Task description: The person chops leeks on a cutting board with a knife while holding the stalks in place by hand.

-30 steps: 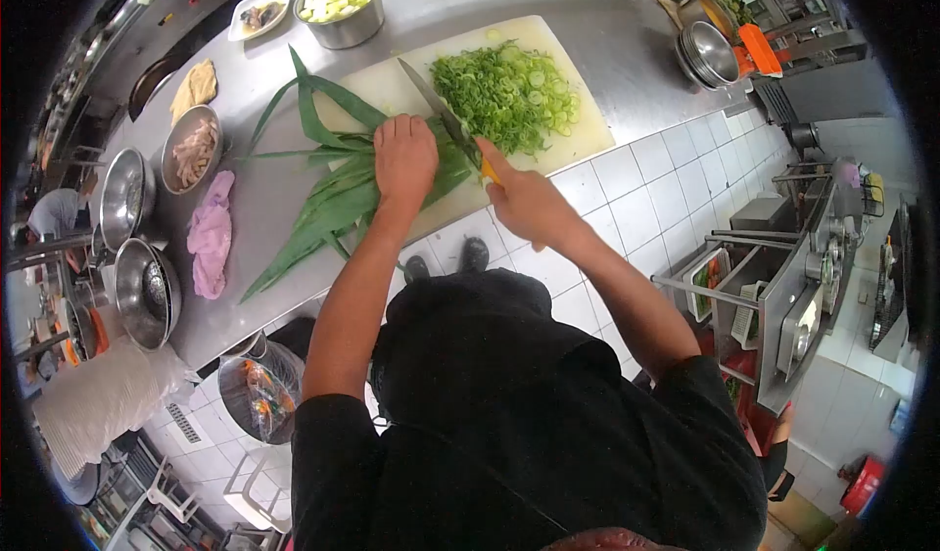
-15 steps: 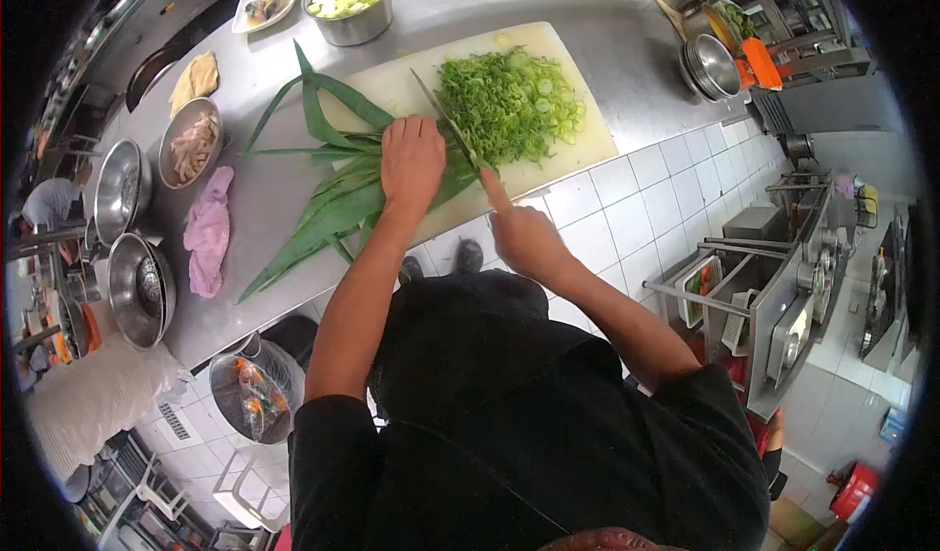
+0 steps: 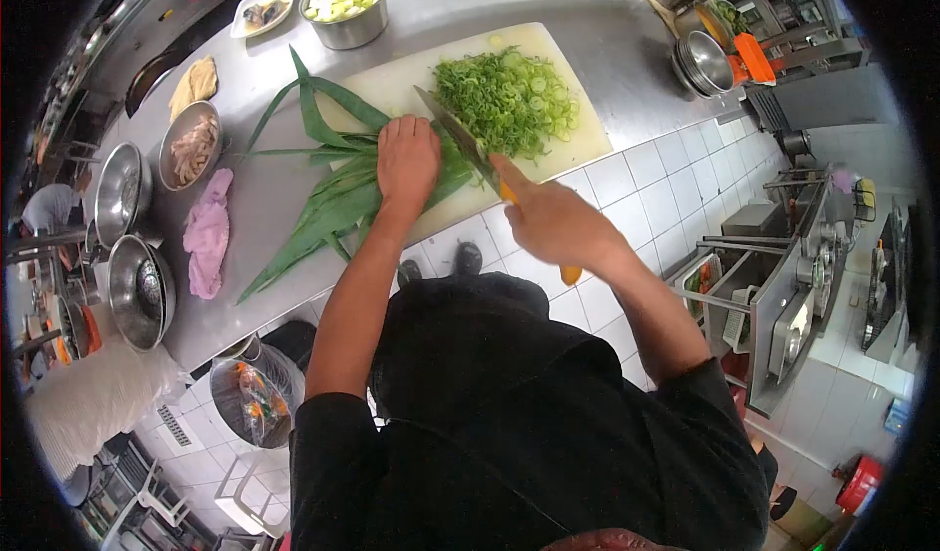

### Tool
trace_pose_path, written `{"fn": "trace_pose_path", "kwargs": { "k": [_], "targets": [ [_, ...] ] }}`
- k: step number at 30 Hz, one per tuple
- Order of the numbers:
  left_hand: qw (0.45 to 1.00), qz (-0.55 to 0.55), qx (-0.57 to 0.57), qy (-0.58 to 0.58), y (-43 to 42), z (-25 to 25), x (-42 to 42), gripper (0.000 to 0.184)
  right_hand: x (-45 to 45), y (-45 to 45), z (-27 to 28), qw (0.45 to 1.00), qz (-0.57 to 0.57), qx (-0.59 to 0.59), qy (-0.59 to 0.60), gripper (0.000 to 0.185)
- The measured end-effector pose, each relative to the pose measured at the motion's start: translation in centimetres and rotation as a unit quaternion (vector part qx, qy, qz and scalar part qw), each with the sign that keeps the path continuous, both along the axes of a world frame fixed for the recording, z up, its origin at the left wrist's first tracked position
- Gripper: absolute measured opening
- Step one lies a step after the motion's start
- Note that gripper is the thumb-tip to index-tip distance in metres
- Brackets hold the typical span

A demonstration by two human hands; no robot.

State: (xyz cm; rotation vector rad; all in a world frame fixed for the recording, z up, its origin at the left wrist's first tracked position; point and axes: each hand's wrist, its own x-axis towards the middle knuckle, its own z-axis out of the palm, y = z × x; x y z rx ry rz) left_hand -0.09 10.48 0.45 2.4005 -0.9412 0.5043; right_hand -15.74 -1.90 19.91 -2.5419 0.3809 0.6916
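Observation:
My left hand (image 3: 408, 160) presses a bunch of long green leek leaves (image 3: 333, 204) down on the white cutting board (image 3: 587, 132), its fingers closed over them. A kitchen knife (image 3: 456, 132) with a yellow handle is gripped in my right hand (image 3: 566, 226). The tilted blade lies between the cut end of the leaves and a heap of thinly sliced greens (image 3: 501, 96). Its point aims toward the far side of the board, and the handle's end sticks out below my fist. Whether the edge touches the board, I cannot tell.
Behind the board stand a metal pot of chopped pale-green pieces (image 3: 345, 24) and a white dish (image 3: 264, 9). A bowl of pale strips (image 3: 192, 146), a pink cloth (image 3: 208, 236) and metal bowls (image 3: 139, 292) lie left. Stacked bowls (image 3: 707, 64) sit far right. A lined bin (image 3: 257, 399) stands below.
My right hand and the knife have moved toward me and to the right, with the blade turned so more of its face shows. My left hand stays on the leaves, nearly unmoved.

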Motion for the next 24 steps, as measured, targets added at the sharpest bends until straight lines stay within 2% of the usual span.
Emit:
{"fn": "trace_pose_path", "kwargs": {
  "k": [3, 4, 7, 10, 11, 14, 15, 16, 18, 21, 24],
  "targets": [
    [1.0, 0.006, 0.006, 0.008, 0.0, -0.1, -0.3, 0.01, -2.0, 0.8, -2.2, 1.0, -0.012, -0.001, -0.009, 0.07],
    [1.0, 0.007, 0.006, 0.008, 0.0, -0.1, -0.3, 0.01, -2.4, 1.0, -3.9, 0.999, -0.011, 0.002, -0.051, 0.077],
    [1.0, 0.01, -0.002, 0.0, -0.1, -0.2, -0.3, 0.011, -2.1, 0.7, -11.9, 0.993, -0.016, -0.007, -0.114, 0.079],
    [1.0, 0.017, 0.013, -0.003, 0.1, -0.2, 0.1, 0.011, 1.2, -0.7, -13.6, 0.987, -0.012, 0.024, -0.159, 0.076],
    [1.0, 0.011, 0.02, 0.0, -0.1, -0.2, -0.2, 0.012, 1.6, -1.2, -13.7, 0.985, -0.013, 0.031, -0.166, 0.075],
    [1.0, 0.011, -0.001, -0.009, -0.1, -0.6, 0.0, 0.011, 3.1, -2.0, -9.6, 0.99, -0.001, 0.038, -0.133, 0.072],
    [1.0, 0.011, 0.005, -0.006, 0.0, -0.7, -0.2, 0.011, 3.2, -2.0, -7.5, 0.992, 0.004, 0.037, -0.118, 0.071],
    [1.0, 0.011, 0.009, -0.005, -0.1, -0.6, 0.0, 0.011, 3.2, -1.3, -3.5, 0.997, -0.028, 0.056, -0.046, 0.069],
    [1.0, 0.01, 0.012, -0.005, -0.1, -0.6, 0.0, 0.011, 1.9, -0.7, -0.7, 0.999, -0.017, 0.038, -0.012, 0.068],
    [1.0, 0.012, 0.004, -0.006, -0.2, -0.5, 0.0, 0.011, -0.5, 0.1, -0.6, 1.0, 0.01, -0.007, -0.004, 0.07],
    [1.0, 0.014, 0.003, -0.001, 0.0, -0.3, -0.1, 0.012, -2.1, 1.2, -4.4, 0.999, 0.003, -0.017, -0.044, 0.076]
  ]
}}
